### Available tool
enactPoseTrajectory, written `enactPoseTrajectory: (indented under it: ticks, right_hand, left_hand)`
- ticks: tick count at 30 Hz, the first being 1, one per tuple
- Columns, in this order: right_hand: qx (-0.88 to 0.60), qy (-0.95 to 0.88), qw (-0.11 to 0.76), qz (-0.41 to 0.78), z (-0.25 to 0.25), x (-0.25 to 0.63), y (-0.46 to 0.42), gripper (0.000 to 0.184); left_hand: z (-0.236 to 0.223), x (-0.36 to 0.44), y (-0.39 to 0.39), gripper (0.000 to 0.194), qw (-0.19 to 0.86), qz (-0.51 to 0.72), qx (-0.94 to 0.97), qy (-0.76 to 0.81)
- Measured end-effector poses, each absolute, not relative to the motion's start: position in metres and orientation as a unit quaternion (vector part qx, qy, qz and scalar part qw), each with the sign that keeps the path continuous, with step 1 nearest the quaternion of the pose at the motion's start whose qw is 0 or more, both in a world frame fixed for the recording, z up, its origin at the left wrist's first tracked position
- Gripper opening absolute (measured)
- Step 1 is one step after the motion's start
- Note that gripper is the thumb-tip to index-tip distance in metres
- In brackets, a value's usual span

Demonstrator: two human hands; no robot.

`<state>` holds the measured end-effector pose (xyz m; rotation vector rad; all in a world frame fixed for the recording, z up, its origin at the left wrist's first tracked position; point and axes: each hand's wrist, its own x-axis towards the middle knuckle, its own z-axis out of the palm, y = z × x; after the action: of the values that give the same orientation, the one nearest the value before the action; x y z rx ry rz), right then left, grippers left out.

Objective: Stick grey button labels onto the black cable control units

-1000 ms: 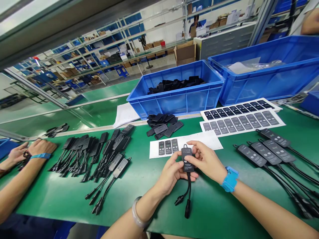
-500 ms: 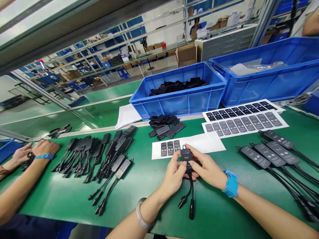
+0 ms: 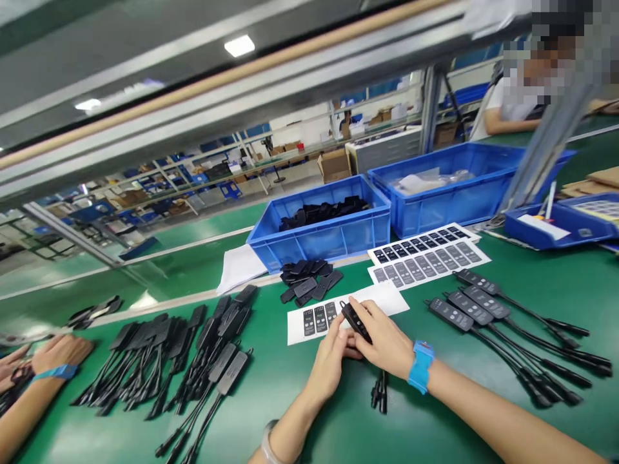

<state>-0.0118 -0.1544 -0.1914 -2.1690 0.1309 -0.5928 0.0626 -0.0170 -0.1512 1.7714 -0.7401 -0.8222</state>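
Observation:
In front of me, a black cabled controller box (image 3: 354, 318) is tilted, its hanging loop pointing up and left. My left hand (image 3: 329, 361) closes around its left side. My right hand (image 3: 387, 338) lies over its right side and covers much of the face. Two short cables with connectors (image 3: 380, 392) hang below my hands. Just behind is a white label sheet (image 3: 384, 300) with a few dark labels left of the box. To the right, several labelled boxes (image 3: 476, 304) lie with their cables toward me.
Bundled cabled boxes (image 3: 155, 335) lie at left, near a co-worker's hands (image 3: 60, 353). Flat black pieces (image 3: 309, 283) are piled before a blue bin (image 3: 319, 240). Two fuller label sheets (image 3: 430, 263) lie before a second bin (image 3: 435, 205). A metal rail (image 3: 242, 90) crosses overhead.
The camera view has tilted upward. The controller box has turned from upright facing me to slanted, and my right hand has come across its front.

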Motion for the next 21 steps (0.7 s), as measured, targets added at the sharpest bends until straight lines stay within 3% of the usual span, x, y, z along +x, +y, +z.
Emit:
enactPoseTrajectory:
  ticks: [7,10,12,14,17,21]
  right_hand:
    - [-0.963,0.207,0.171,-0.016,-0.185,-0.070,-0.194,0.059]
    - [-0.959,0.272,0.076,0.019,-0.190,-0.090,-0.210,0.062]
    - [-0.953,0.302,0.028,-0.002,-0.187,-0.088,-0.215,0.061]
    - [-0.957,0.283,0.052,-0.038,-0.180,-0.073,-0.214,0.053]
    - [-0.962,0.170,0.197,-0.089,-0.171,-0.028,-0.201,0.033]
    - [-0.950,0.103,0.272,-0.114,-0.176,0.039,-0.178,0.029]
  left_hand:
    - [-0.143,0.079,-0.006,0.030,0.178,-0.052,0.853,-0.487]
    - [-0.142,0.083,-0.007,0.037,-0.005,0.011,0.893,-0.449]
    - [-0.142,0.084,-0.007,0.044,-0.072,0.036,0.915,-0.396]
    - [-0.142,0.084,-0.007,0.045,-0.083,0.043,0.927,-0.362]
    - [-0.144,0.083,-0.005,0.044,-0.105,0.037,0.931,-0.347]
    - [-0.145,0.081,-0.006,0.044,-0.126,0.028,0.931,-0.343]
